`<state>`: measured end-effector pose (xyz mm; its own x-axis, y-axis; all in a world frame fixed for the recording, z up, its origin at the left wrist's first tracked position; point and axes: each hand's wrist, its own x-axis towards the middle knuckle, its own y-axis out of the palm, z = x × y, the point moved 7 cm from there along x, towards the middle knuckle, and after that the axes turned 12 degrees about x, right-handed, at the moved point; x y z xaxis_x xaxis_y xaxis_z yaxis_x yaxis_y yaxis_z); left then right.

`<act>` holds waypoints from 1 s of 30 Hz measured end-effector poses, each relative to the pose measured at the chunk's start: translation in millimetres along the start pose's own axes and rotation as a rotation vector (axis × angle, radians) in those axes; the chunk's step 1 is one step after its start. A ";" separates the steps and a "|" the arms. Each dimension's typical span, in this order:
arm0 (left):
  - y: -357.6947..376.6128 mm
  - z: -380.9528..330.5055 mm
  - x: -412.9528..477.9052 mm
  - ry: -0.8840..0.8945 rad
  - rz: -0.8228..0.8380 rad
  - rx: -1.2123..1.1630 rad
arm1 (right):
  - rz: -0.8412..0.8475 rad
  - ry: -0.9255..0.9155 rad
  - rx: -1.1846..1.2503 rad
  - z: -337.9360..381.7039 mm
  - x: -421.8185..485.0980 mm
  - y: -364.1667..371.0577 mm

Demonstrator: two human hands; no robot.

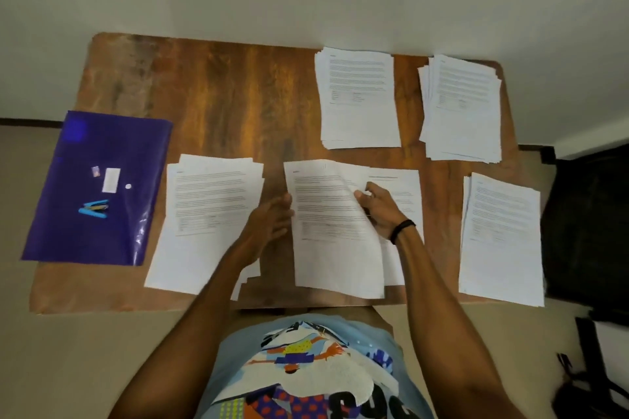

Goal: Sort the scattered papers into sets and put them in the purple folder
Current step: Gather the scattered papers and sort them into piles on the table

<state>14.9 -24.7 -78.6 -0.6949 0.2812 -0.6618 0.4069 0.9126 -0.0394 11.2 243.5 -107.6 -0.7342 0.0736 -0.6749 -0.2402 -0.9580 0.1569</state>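
Five paper stacks point(360, 119) lie portrait on the surface point(238, 95), long axes running away from the person, headings at the far end; the purple folder point(98, 187) sits far left. The right hand point(381, 211) has fingers clamped on the middle top sheet point(333, 231) at its right edge; the left hand point(269, 224), fingers straight, touches its left. Light and floppy, it likely wants support at both edges.

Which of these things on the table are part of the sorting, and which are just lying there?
Job: purple folder; centre stack, held by the right hand; four other paper stacks.
Lying about: blue stapler on the folder; black object beside the table.
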 end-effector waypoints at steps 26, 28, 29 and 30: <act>15.3 37.1 -9.1 -0.167 -0.610 0.582 | -0.277 -0.154 -0.966 12.3 53.3 -136.0; 14.2 40.2 -10.9 -0.192 -0.631 0.586 | -0.256 -0.141 -0.973 10.7 55.5 -134.1; 13.9 41.8 -11.6 -0.201 -0.638 0.589 | -0.256 -0.142 -0.975 11.0 55.8 -131.7; 13.8 44.2 -11.7 -0.206 -0.643 0.588 | -0.256 -0.137 -0.991 10.8 56.1 -129.1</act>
<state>54.9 -28.5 -104.5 -0.7963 -0.3426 -0.4986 0.2527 0.5604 -0.7887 -5.9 374.3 -157.9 -0.8158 0.2793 -0.5064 0.1855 -0.7030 -0.6866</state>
